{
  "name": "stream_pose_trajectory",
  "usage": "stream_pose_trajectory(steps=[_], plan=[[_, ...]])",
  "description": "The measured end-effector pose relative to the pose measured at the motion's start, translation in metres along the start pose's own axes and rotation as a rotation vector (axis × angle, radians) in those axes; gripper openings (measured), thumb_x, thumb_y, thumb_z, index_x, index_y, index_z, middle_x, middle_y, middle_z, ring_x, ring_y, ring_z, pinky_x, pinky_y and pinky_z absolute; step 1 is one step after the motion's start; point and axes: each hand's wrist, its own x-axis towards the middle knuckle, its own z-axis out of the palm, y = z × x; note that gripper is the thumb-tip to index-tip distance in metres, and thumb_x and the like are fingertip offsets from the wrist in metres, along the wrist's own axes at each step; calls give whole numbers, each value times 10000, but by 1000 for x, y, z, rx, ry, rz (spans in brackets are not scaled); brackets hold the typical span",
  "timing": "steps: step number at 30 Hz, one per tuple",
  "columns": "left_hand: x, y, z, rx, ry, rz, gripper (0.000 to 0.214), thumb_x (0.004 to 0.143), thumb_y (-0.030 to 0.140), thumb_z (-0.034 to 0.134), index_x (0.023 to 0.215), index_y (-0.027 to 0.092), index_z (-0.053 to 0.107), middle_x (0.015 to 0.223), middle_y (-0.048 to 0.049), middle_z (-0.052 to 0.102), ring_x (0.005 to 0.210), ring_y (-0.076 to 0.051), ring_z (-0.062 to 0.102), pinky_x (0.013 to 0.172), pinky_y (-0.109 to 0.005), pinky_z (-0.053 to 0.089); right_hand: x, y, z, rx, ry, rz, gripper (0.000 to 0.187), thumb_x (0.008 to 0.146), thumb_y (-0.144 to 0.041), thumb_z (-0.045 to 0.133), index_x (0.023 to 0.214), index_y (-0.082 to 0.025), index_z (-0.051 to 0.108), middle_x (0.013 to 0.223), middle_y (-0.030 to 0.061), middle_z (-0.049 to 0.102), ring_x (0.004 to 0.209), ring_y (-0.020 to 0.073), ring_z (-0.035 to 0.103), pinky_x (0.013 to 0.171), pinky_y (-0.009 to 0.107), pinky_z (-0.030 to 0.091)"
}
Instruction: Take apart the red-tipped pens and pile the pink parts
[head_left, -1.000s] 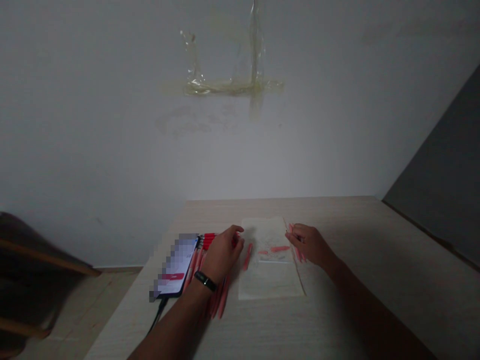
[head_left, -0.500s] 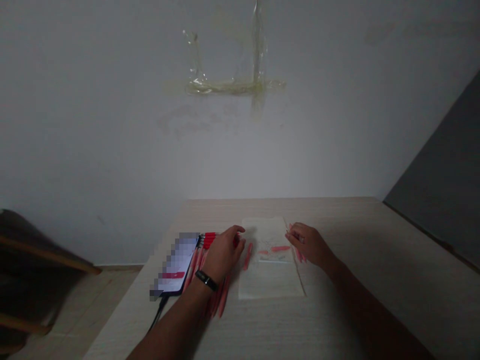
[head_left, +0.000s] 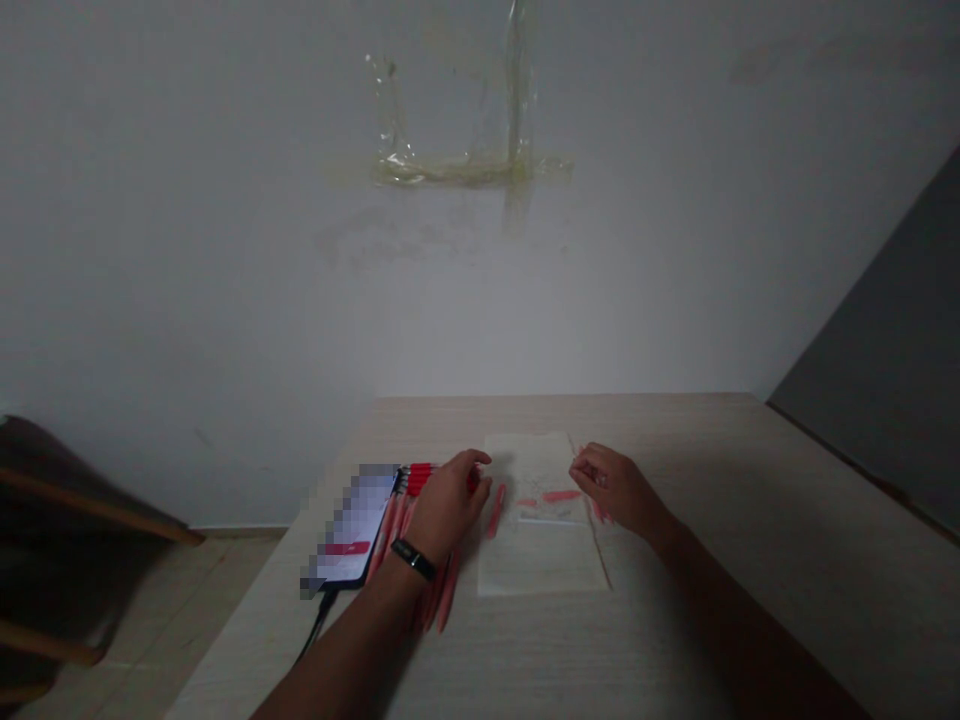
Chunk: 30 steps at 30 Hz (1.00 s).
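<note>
My left hand (head_left: 448, 505), a dark band on its wrist, hovers over a bundle of pink pens (head_left: 448, 590) with red grips (head_left: 418, 480). Its thumb and curved fingers are apart, with nothing seen held. At the right edge of a pale sheet (head_left: 536, 570), my right hand (head_left: 611, 485) has its thumb and fingertips pinched together; anything between them is too small to make out. Pink pieces (head_left: 602, 513) lie partly hidden under it. On the sheet are a pink pen barrel (head_left: 561, 496), a smaller pink part (head_left: 526, 503) and a thin white refill-like tube (head_left: 549, 522). Another pink barrel (head_left: 496, 512) lies at its left edge.
A phone (head_left: 352, 535) with a lit screen and a cable (head_left: 319, 620) lies left of the pens. The wooden table (head_left: 660, 640) meets a wall (head_left: 637, 300) with old tape (head_left: 450, 178). A dark wooden chair (head_left: 97, 510) stands at the left.
The right hand's fingertips have shifted very slightly, still pinched at the sheet's right edge. My left hand and the parts on the sheet look the same.
</note>
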Motion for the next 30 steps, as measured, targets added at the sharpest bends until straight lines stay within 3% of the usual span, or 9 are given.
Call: stream_pose_trajectory(steps=[10,15,21,30], plan=[[-1,-2,2,5,-13,16,265,909,252,539,1159,210,614,910,-38,684,840,-180,626,744,-280,438,0,-4,2,15,-21,-8,116,904,-217,588,802,-196,637,778,4,584,701,139,567,664,253,428],[-4,3,7,40,-90,64,204,893,235,553,1062,194,659,901,-47,669,811,-180,613,727,-284,425,-2,-22,18,-10,-95,-100,71,870,-182,657,802,-202,663,791,-2,607,758,147,592,899,338,429],[-13,12,18,71,-277,112,231,823,240,633,1048,219,678,997,-62,651,869,-189,623,702,-257,420,-5,-37,38,-82,-188,-129,27,848,-187,692,842,-213,696,853,22,633,880,186,600,806,298,442],[-16,11,30,142,-300,96,231,783,185,603,993,237,684,1048,-62,673,865,-198,652,730,-269,447,-4,-40,41,-96,-251,-98,57,826,-161,702,839,-216,700,852,19,630,874,181,598,802,290,440]])
